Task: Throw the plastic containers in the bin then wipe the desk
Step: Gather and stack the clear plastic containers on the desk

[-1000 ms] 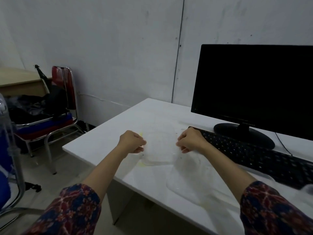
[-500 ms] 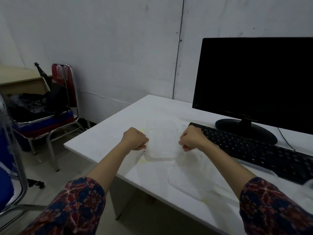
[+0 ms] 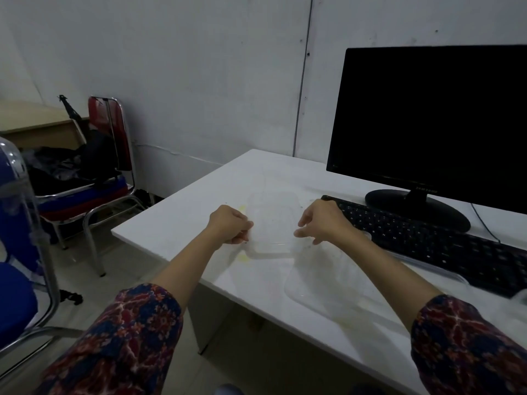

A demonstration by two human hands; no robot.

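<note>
Desk [image 3: 182, 220], white and broad, fills the lower right of the view, running from 9 o'clock toward 4 o'clock. At 2 o'clock on it stands a dark monitor [image 3: 433, 115], with a black keyboard [image 3: 433, 240] in front of it at 3 o'clock. Off the desk at 9 o'clock sits a red chair [image 3: 105, 132] piled with dark things. No bin is visible.

Near the centre of the desk rests a clear plastic container [image 3: 273, 220], hard to see against the white top. A second clear container [image 3: 322, 283] lies nearer the person at 5 o'clock, partly under the right forearm. Yellowish smears [image 3: 243, 256] mark the desk beside the first container.

The left hand [image 3: 229, 225] is curled, pinching the first container's left edge. The right hand [image 3: 320, 220] hovers at its right edge with fingers loosely curled; whether they touch the plastic cannot be told.

The step appears to be picking up this container. Thin plastic like this probably flexes, so gripping both rims evenly and lifting level should keep any residue from dripping.
</note>
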